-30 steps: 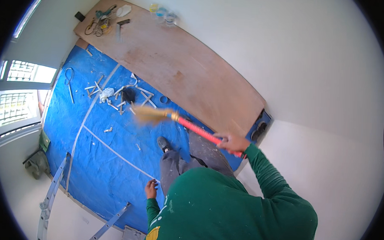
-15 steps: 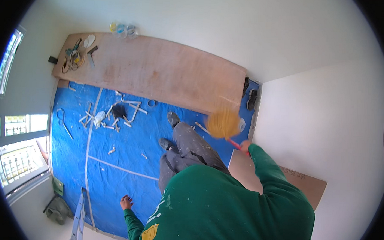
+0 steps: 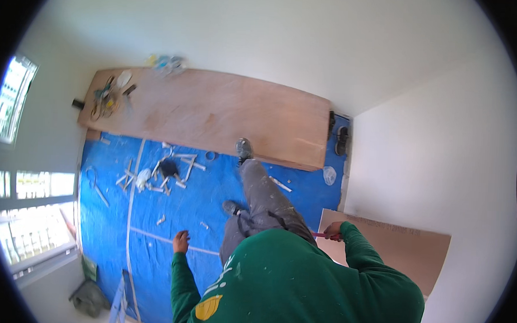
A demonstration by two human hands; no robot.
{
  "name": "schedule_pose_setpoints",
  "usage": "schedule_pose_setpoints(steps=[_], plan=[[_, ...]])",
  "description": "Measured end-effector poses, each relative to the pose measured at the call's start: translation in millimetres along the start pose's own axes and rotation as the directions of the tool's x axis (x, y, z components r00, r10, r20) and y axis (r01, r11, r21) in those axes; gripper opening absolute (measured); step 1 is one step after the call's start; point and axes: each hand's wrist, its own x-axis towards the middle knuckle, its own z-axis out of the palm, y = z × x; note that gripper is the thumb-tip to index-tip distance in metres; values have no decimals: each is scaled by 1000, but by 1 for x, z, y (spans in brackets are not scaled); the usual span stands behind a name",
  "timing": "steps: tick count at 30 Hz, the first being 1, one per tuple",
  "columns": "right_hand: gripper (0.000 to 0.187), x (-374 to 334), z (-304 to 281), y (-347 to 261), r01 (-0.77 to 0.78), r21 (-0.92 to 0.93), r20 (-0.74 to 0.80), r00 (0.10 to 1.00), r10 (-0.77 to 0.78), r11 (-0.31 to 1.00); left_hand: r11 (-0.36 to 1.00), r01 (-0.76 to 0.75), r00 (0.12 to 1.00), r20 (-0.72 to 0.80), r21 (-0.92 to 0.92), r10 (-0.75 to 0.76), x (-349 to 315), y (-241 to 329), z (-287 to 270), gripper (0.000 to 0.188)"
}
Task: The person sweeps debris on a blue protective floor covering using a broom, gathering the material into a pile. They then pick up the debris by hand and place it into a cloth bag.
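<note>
My right hand (image 3: 334, 230) is closed round the red handle of a hand brush (image 3: 321, 235), low by my right hip. The brush's yellow bristles are hidden behind my body. To the left, my left hand (image 3: 180, 241) hangs over the blue floor sheet (image 3: 170, 273), empty, with its fingers loosely apart. One of my shoes (image 3: 244, 149) is at the near edge of a long reddish-brown wooden panel (image 3: 231, 114); the other shoe (image 3: 231, 207) is on the sheet.
White strips (image 3: 188, 164), a dark clump (image 3: 168, 168) and a tape roll (image 3: 211, 156) lie on the sheet. Tools with cords (image 3: 104, 100) rest on the panel's left end. A brown board (image 3: 399, 248) is at the right wall. A stepladder (image 3: 119, 302) stands lower left.
My right hand has drawn the brush back toward my body, taking its bristles out of sight. One foot has stepped forward to the panel. My left hand has risen in view.
</note>
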Motion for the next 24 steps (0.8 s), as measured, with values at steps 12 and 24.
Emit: schedule_pose_setpoints(steps=[12, 24], plan=[[61, -226, -91, -207, 246, -674, -258, 805, -534, 697, 810, 422, 854, -120, -407, -506, -78, -44, 68, 35], [62, -214, -141, -437, 587, -514, 150, 779, -608, 625, 660, 353, 663, -320, -664, -677, -158, 5, 104, 31]])
